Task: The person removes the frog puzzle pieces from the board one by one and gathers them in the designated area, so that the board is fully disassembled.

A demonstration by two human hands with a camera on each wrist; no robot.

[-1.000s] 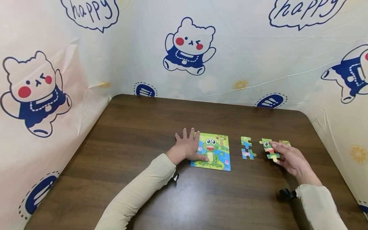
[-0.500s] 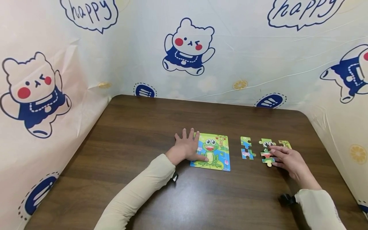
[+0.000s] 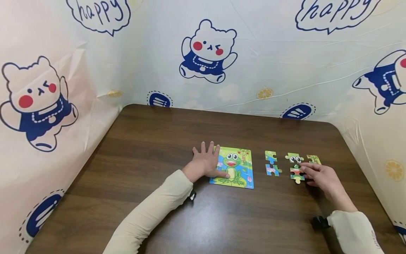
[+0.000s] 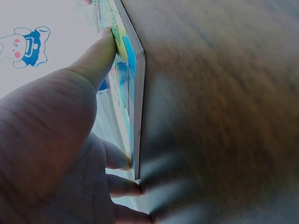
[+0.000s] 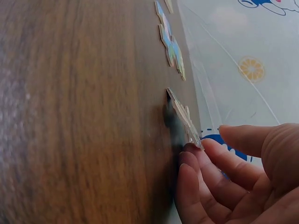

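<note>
My left hand (image 3: 206, 163) lies spread on the left side of a square frog puzzle board (image 3: 238, 165), thumb on the frog's belly. In the left wrist view the thumb (image 4: 100, 53) presses the board's face, while some fingertips reach past its edge onto the table. My right hand (image 3: 325, 179) holds the right edge of a jigsaw piece (image 3: 296, 172) showing the frog's red mouth. The right wrist view has this piece (image 5: 183, 115) tilted, its near edge raised at the fingertips. Just behind it lies the piece with the frog's eyes (image 3: 294, 158).
Two jigsaw pieces lie between the board and the held piece: an upper one (image 3: 270, 156) and a lower one (image 3: 272, 170). A green piece (image 3: 314, 159) lies behind the right hand. The dark wooden table (image 3: 152, 141) meets a printed cloth wall (image 3: 142, 63) at the back.
My right hand has lowered the mouth piece toward me, off the eyes piece, and then shifted it slightly right. The eyes piece now shows in full. My left hand stays in place.
</note>
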